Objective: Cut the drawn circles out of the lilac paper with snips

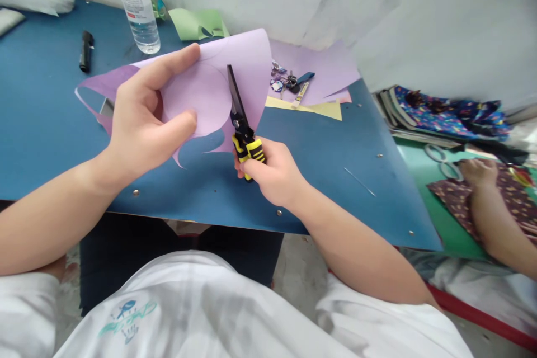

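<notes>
My left hand [142, 117] grips a sheet of light purple paper [247, 61] between thumb and fingers, holding it above the table. A circle is outlined on the paper, and its lower edge is cut free, with strips curling away below. Closed round the yellow and black handles of a pair of scissors [240, 123] is my right hand [272, 173]. The dark blades point upward, lying against the paper at the circle's right edge. Part of the handles is hidden by my fingers.
On the blue table [335, 179] stand a water bottle [138, 17] and a black marker [86, 51]. Green paper [197, 23], more purple paper [323, 67] and keys [289, 83] lie toward the wall. At right, another person's hand [478, 173] rests on patterned fabric beside scissors [444, 162].
</notes>
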`<state>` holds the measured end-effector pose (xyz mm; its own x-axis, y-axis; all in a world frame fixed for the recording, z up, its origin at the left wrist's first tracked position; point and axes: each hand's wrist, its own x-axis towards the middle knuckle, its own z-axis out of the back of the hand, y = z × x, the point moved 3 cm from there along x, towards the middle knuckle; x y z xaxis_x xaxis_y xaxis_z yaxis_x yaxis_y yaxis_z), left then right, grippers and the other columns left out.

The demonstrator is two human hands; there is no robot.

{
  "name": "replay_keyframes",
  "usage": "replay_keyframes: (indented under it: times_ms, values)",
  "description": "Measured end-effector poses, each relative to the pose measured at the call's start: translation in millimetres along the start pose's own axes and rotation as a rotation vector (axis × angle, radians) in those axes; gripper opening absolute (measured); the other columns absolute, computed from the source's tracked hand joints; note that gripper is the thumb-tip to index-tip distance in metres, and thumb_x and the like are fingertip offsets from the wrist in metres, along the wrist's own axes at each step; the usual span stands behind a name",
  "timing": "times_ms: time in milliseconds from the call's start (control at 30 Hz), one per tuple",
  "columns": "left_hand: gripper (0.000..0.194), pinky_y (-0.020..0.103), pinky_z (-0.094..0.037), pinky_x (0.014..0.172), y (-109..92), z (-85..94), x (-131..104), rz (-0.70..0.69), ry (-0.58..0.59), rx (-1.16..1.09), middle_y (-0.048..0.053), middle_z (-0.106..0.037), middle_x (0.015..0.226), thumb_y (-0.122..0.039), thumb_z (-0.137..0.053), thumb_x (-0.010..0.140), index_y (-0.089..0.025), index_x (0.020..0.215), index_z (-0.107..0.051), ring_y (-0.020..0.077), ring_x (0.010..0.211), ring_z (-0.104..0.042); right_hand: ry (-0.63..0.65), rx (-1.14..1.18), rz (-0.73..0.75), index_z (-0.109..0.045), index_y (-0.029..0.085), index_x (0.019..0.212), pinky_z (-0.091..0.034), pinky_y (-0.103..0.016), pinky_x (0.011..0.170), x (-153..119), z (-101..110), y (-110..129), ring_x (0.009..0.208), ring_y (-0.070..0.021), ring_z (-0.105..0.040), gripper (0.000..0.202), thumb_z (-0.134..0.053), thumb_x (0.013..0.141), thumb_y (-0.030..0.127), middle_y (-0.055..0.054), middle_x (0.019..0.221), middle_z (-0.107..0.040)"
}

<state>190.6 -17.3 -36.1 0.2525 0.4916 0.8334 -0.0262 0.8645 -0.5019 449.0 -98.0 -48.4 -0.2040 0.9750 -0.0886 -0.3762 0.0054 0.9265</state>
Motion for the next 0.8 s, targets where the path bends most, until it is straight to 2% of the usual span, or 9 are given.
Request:
replay_keyframes:
  times_ms: [100,133,233,333,400,533,700,800]
  values:
    - [0.110,0.040,-0.065,0.132,2.0,2.9,-0.6,-0.025,0.033,0.008,-0.003,-0.074,0.167,-0.058,-0.112,0.069,-0.033,0.167,-0.069,0.0341,0.155,-0.072,0.014,-0.014,-0.005,-0.052,0.030,0.075,-0.049,-0.042,0.069,0.4,0.0,-0.2,0.074,-0.0249,-0.061,0.012,-0.064,0.073,0.035,0.000,0.075,-0.062]
    - [0.108,0.042,-0.066,0.132,1.6,3.6,-0.5,-0.032,0.037,0.016,-0.002,-0.073,0.167,-0.058,-0.111,0.071,-0.033,0.168,-0.068,0.0349,0.156,-0.071,0.018,-0.022,-0.004,-0.052,0.030,0.075,-0.049,-0.042,0.069,0.3,0.1,0.4,0.074,-0.0248,-0.060,0.013,-0.064,0.073,0.035,0.000,0.075,-0.061]
    - [0.088,0.039,-0.065,0.132,-3.1,5.1,0.7,-0.017,0.038,0.043,-0.003,-0.073,0.168,-0.041,-0.098,0.085,-0.034,0.168,-0.069,0.0315,0.158,-0.071,0.024,-0.043,0.002,-0.051,0.030,0.076,-0.048,-0.042,0.070,-0.3,0.7,2.5,0.074,-0.0243,-0.059,0.013,-0.064,0.075,0.033,0.000,0.074,-0.060]
    - [0.081,0.030,-0.064,0.129,-7.4,5.3,2.7,-0.009,0.036,0.054,-0.005,-0.075,0.165,-0.024,-0.086,0.087,-0.035,0.166,-0.071,0.0268,0.156,-0.073,0.030,-0.047,0.001,-0.053,0.029,0.077,-0.046,-0.042,0.070,-0.8,0.7,2.7,0.074,-0.0239,-0.058,0.012,-0.064,0.075,0.033,-0.001,0.075,-0.061]
    - [0.082,0.033,-0.067,0.127,-6.7,5.0,3.8,-0.034,0.024,0.049,-0.003,-0.076,0.163,-0.026,-0.085,0.084,-0.033,0.165,-0.073,0.0287,0.153,-0.075,0.035,-0.038,-0.007,-0.054,0.029,0.078,-0.046,-0.041,0.069,-0.9,0.4,1.7,0.074,-0.0237,-0.058,0.012,-0.065,0.075,0.033,-0.001,0.076,-0.062]
    - [0.087,0.044,-0.071,0.120,-1.1,4.8,5.0,-0.090,-0.003,0.027,0.002,-0.079,0.160,-0.041,-0.086,0.079,-0.026,0.163,-0.074,0.0359,0.147,-0.078,0.039,-0.041,-0.019,-0.054,0.029,0.079,-0.044,-0.041,0.068,-1.0,-0.1,0.5,0.075,-0.0241,-0.057,0.012,-0.065,0.075,0.033,-0.001,0.077,-0.061]
    - [0.080,0.046,-0.071,0.122,1.0,4.8,3.4,-0.045,0.002,0.000,0.005,-0.078,0.159,-0.037,-0.090,0.084,-0.027,0.162,-0.075,0.0354,0.148,-0.077,0.043,-0.047,-0.012,-0.056,0.028,0.080,-0.043,-0.040,0.068,-1.7,-0.3,2.5,0.074,-0.0225,-0.055,0.010,-0.063,0.075,0.034,-0.001,0.076,-0.059]
    - [0.083,0.046,-0.070,0.124,4.0,4.6,2.3,-0.032,-0.014,-0.027,0.005,-0.079,0.158,-0.038,-0.096,0.081,-0.030,0.161,-0.076,0.0348,0.149,-0.076,0.041,-0.046,-0.011,-0.057,0.028,0.080,-0.043,-0.040,0.067,-1.6,-0.2,2.7,0.073,-0.0221,-0.055,0.010,-0.063,0.074,0.034,-0.001,0.076,-0.060]
